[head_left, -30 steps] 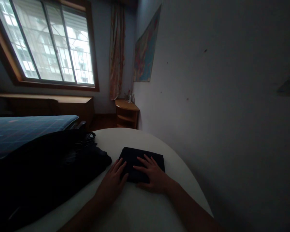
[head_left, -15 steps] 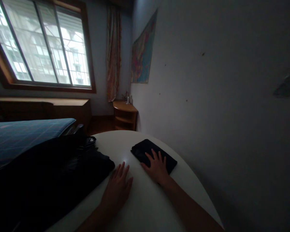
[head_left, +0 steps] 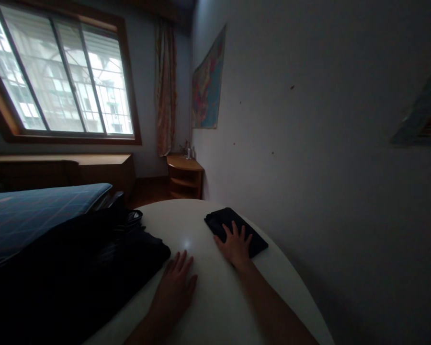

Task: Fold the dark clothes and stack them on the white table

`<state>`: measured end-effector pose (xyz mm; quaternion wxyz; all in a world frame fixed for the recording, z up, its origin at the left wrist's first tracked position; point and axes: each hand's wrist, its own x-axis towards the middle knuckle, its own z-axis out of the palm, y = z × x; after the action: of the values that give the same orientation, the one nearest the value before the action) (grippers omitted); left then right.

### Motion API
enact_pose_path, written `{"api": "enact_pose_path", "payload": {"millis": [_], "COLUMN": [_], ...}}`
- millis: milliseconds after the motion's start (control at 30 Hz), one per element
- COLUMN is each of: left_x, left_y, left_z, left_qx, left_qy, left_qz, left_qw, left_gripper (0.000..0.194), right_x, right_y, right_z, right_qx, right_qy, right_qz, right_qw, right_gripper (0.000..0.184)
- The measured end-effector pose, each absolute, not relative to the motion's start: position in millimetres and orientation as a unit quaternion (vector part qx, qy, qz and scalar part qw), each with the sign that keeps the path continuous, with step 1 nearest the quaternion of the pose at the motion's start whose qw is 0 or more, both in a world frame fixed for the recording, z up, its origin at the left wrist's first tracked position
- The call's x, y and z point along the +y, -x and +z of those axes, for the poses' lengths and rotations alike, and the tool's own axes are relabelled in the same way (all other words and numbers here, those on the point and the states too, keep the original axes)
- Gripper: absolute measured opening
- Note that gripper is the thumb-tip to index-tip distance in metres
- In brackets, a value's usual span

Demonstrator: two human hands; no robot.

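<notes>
- The cloth (head_left: 257, 242) has shifted rightward and turned, apparently leaving only the right hand (head_left: 237, 247) tending it.
- That hand spreads flat atop it, ungripping; the left hand (head_left: 175, 282), empty, fingers extended, is beside the pile (head_left: 129, 254).
- Its long axis slants from far-left to near-right beneath the right fingers.

The folded cloth (head_left: 257, 242) is a very dark navy, close to black, with no pattern visible; the heap of clothes (head_left: 75, 273) looks black. The desk (head_left: 208, 302) is off-white. The mattress (head_left: 39, 206) is blue, checked with thin paler lines. The curtain (head_left: 166, 96) mixes orange and cream, the poster (head_left: 208, 86) pink and blue patches. The window frame (head_left: 130, 86) is brown, the corner shelf (head_left: 185, 164) orange-brown.
</notes>
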<state>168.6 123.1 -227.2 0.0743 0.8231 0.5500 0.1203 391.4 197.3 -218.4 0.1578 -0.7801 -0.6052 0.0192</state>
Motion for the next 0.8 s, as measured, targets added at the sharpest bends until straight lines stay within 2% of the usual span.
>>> {"api": "enact_pose_path", "payload": {"millis": [567,700,800], "left_x": [127,132,144], "left_y": [-169,-166,-149], "left_z": [-234,-224,-199], "left_qx": [0.546,0.527,0.541], "left_qy": [-0.819,-0.829,-0.820], "left_qz": [0.162,0.167,0.174], "left_qw": [0.072,0.088,0.071], "left_gripper": [0.045,0.041,0.037], "right_x": [218,205,192], "right_y": [-405,-396,-383], "right_z": [-221,-214,-213], "right_qx": [-0.586,-0.664,-0.757], "right_qy": [0.791,0.712,0.610], "right_qz": [-0.008,-0.109,-0.145], "right_qw": [0.176,0.200,0.185], "right_gripper": [0.071,0.065,0.049]}}
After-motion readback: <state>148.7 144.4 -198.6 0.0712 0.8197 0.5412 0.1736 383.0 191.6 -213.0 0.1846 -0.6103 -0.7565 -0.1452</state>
